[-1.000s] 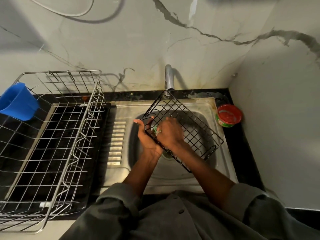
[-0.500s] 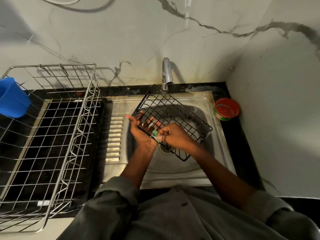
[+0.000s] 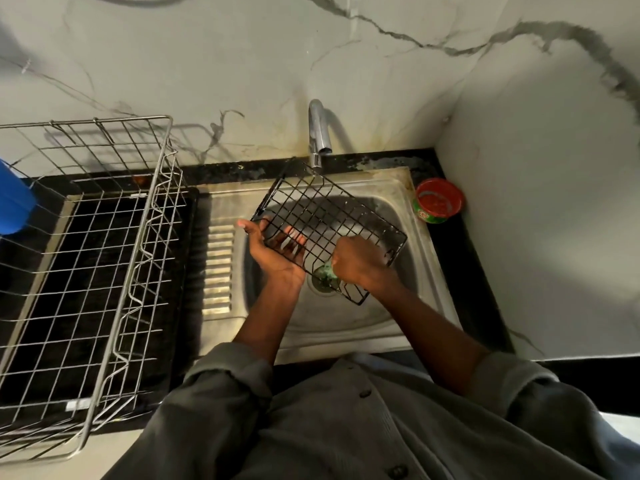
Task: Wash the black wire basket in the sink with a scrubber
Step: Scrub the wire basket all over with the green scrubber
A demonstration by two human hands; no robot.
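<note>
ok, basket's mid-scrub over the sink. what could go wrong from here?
1. The left hand supports the black wire basket at one end only; hard strokes could twist it loose into the steel sink.
2. The right hand grips the green scrubber right against thin wires; fingers might snag.
3. The basket's far edge sits close to the metal tap and could knock it.

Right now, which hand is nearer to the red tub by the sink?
The right. The right hand works over the drain, on the side of the sink where the red tub stands. The left hand holds the black basket's far end, farther away.
</note>
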